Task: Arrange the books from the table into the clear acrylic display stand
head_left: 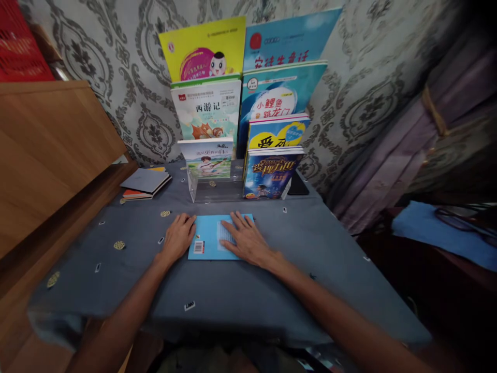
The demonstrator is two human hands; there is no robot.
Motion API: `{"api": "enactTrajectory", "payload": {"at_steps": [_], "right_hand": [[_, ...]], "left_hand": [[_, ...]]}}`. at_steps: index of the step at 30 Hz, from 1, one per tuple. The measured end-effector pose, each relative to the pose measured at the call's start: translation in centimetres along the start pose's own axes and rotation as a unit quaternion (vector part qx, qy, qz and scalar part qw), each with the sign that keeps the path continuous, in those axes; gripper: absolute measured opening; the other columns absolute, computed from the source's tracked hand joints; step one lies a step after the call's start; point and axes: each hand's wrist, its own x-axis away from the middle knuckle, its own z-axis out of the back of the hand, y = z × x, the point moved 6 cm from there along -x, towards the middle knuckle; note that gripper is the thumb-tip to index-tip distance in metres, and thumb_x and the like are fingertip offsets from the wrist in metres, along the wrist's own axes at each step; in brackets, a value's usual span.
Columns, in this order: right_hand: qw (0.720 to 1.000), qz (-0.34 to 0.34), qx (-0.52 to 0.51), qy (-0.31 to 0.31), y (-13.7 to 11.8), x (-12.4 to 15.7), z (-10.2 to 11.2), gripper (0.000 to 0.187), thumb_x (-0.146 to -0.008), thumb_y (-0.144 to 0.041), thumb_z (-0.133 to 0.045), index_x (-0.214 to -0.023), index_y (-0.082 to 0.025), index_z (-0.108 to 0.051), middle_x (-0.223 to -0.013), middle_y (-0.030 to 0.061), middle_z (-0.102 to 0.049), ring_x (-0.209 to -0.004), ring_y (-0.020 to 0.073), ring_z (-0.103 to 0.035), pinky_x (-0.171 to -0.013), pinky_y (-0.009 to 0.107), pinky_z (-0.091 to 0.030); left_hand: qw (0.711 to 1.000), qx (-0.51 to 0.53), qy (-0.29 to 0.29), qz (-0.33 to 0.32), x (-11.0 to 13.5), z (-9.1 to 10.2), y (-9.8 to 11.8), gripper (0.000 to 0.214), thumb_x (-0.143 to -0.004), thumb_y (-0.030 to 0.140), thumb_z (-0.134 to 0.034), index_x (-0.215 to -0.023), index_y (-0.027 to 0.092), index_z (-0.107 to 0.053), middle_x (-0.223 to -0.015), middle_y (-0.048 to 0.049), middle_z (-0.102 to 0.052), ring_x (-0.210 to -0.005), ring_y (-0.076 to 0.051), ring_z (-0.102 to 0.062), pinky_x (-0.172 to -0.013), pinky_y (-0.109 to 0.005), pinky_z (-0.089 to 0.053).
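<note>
On the grey cloth-covered tabletop (310, 243), your right hand (248, 241), fingers wide, is resting on a light-blue rectangular paperback (208, 233), your left hand (179, 235), fingers narrow, is flanking it, and uneven pressure is risking a skid.

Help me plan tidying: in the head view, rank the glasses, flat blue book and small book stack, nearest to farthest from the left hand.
1. Flat blue book: just right.
2. Small book stack: ahead, left.
3. Glasses: far right.
</note>
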Motion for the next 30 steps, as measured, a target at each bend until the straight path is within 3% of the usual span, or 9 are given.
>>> {"api": "enactTrajectory", "payload": {"at_steps": [7,17,24,30], "right_hand": [[0.999,-0.042,-0.001,0.0,2.2,1.9,0.6,0.062,-0.098,-0.053,-0.043,-0.147,-0.016,-0.044,-0.158,0.0223,-0.032,-0.148,0.0365,-0.026,-0.115,0.062,-0.028],[0.995,-0.028,-0.058,0.082,4.4,1.5,0.8,0.044,-0.097,-0.038,-0.046,-0.136,-0.019,-0.056,-0.144,0.0151,-0.055,-0.136,0.0291,-0.048,-0.113,0.056,-0.034],[0.994,-0.026,-0.059,0.085,4.4,1.6,0.7,0.042,-0.096,-0.035,-0.046,-0.133,-0.019,-0.058,-0.145,0.0155,-0.054,-0.137,0.0295,-0.047,-0.113,0.056,-0.033],[0.995,-0.028,-0.053,0.081,4.2,1.6,0.8,0.042,-0.097,-0.034,-0.044,-0.134,-0.018,-0.058,-0.146,0.015,-0.053,-0.138,0.0294,-0.045,-0.113,0.056,-0.033]], "left_hand": [[1.0,0.007,0.012,-0.006,0.1,-0.2,-0.1,0.036,-0.1,0.027,-0.039,-0.125,0.018,-0.062,-0.103,-0.01,-0.06,-0.096,-0.025,-0.055,-0.084,-0.038,-0.05],[0.999,0.035,0.025,-0.014,0.1,0.0,-0.6,0.035,-0.099,0.028,-0.042,-0.123,0.018,-0.064,-0.108,-0.0112,-0.062,-0.101,-0.026,-0.057,-0.086,-0.04,-0.052],[0.996,0.074,0.013,-0.041,0.9,0.5,-0.8,0.034,-0.099,0.028,-0.043,-0.122,0.019,-0.066,-0.113,-0.0112,-0.063,-0.104,-0.025,-0.06,-0.089,-0.041,-0.053],[0.987,0.14,0.004,-0.076,3.2,1.9,-0.1,0.033,-0.099,0.029,-0.043,-0.12,0.022,-0.068,-0.117,-0.0098,-0.064,-0.107,-0.023,-0.062,-0.092,-0.04,-0.053]]}}
